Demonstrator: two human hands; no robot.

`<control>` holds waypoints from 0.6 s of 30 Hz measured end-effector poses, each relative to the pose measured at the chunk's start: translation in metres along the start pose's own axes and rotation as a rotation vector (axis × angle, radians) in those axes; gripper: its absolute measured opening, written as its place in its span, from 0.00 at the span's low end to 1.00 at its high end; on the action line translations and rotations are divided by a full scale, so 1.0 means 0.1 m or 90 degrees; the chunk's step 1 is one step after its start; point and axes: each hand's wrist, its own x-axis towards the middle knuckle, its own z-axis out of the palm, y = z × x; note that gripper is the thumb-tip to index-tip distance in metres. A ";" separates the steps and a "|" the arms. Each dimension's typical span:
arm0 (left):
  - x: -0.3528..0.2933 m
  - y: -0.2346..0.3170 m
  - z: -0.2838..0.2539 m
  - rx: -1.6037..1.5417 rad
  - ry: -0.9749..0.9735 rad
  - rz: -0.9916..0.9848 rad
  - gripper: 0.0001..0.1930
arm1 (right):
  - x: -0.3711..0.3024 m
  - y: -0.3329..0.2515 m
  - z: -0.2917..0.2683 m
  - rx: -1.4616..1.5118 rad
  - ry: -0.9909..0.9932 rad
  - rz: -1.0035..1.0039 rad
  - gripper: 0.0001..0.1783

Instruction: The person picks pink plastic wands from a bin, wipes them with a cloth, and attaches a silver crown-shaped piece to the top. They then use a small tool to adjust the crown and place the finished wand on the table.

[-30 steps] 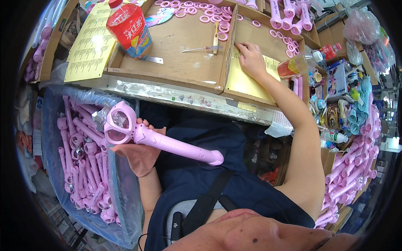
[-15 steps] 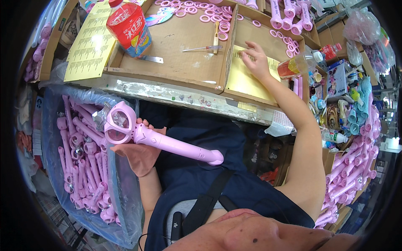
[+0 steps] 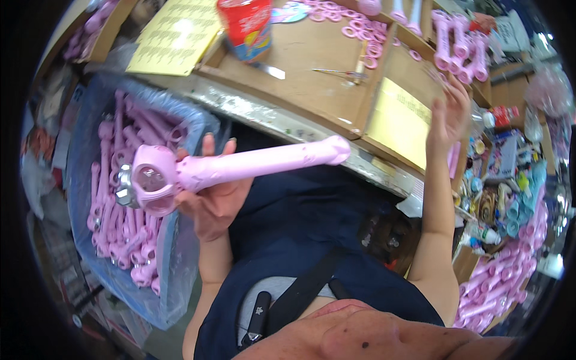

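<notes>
A pink toy wand [image 3: 252,163] with a round, openwork head and a silvery faceted piece on its end lies across my left hand [image 3: 213,201]. That hand holds it just below the head, fingertips showing behind the shaft and a brownish cloth-like covering over the palm. My right hand [image 3: 450,111] is raised over the right compartment of a cardboard tray [image 3: 336,111], slightly blurred, with thumb and fingers apart. It is nearest to a few pink rings [image 3: 438,73] and a yellow printed sheet [image 3: 399,123]. I see nothing held in it.
On my left stands a blue-lined bin [image 3: 180,270] of pink wands. A red-labelled bottle [image 3: 246,30], a screwdriver [image 3: 336,72] and more pink rings [image 3: 363,30] are in the tray. Pink wands [image 3: 498,282] are heaped at the right, below assorted small items.
The wand has swung from slanting down to the right to slanting slightly up. My right hand has moved right, away from the yellow sheet toward the rings. The whole view has turned.
</notes>
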 end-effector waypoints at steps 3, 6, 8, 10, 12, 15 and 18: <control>-0.05 -0.03 0.07 0.107 0.025 0.029 0.38 | -0.22 -0.66 0.24 0.249 0.081 0.102 0.08; -0.11 -0.06 0.13 0.029 0.095 0.036 0.39 | -0.48 -1.19 0.54 0.466 0.017 0.407 0.06; -0.14 -0.07 0.17 0.015 0.073 0.052 0.39 | -0.60 -1.41 0.80 0.571 -0.048 0.561 0.06; -0.16 -0.06 0.19 -0.020 0.071 0.059 0.39 | -0.70 -1.56 1.05 0.570 -0.088 0.581 0.05; -0.19 -0.05 0.20 -0.048 0.085 0.066 0.38 | -0.76 -1.66 1.20 0.524 -0.126 0.535 0.05; -0.23 0.00 0.21 -0.015 0.051 0.037 0.39 | -0.80 -1.71 1.33 0.475 -0.117 0.477 0.06; -0.26 0.07 0.22 0.012 0.004 -0.003 0.40 | -0.80 -1.71 1.37 0.427 -0.112 0.442 0.07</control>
